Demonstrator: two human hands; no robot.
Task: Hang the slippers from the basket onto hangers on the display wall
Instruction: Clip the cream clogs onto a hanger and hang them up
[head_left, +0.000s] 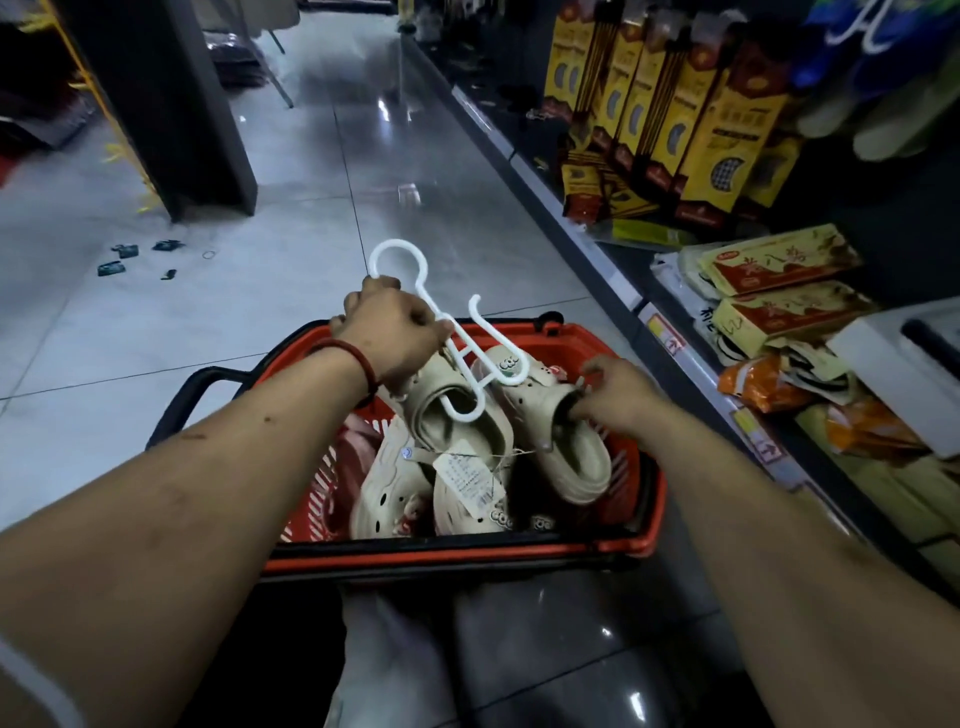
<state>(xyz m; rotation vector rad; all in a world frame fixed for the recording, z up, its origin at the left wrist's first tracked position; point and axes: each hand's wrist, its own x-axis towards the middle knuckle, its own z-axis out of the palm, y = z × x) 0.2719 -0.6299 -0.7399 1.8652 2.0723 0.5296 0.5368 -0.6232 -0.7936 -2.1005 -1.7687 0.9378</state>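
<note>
Here, left hand (395, 332): we see it raised over the far rim of the basket, its fingers curled tight round the stem of a white plastic slipper hanger (430, 301), just below the round hook.
Bracelet: a red bead bracelet (353, 358) sits on the left wrist.
Hanger: it tilts, with the hook pointing far and left and its two curved arms reaching down toward the near right, above the basket.
First slipper: a beige foam clog slipper (447, 379) hangs on the nearer arm of the hanger, which passes through its opening.
Right hand (618, 389): its fingers are bent and pinch the rim of a second beige foam clog slipper (576, 447) at the opening.
Second slipper: it is held up off the heap, just to the right of the first slipper. Its toe lies by the tip of the hanger's other arm, and we cannot tell whether that arm is through it.
Basket: a red plastic shopping basket (467, 556) with black handles stands on the grey tiled floor (311, 182), between our two forearms.
Inside the basket: more beige clogs (379, 483) lie heaped, one with a white paper tag (467, 475) on a string. Something pink shows at the left side.
Shelves: at the right we see hanging yellow-and-brown packets (717, 119) far off, and flat yellow-and-red packs (779, 260) lower and nearer.
Floor: small dark scraps (124, 254) lie at the far left, near a dark pillar (171, 104).
</note>
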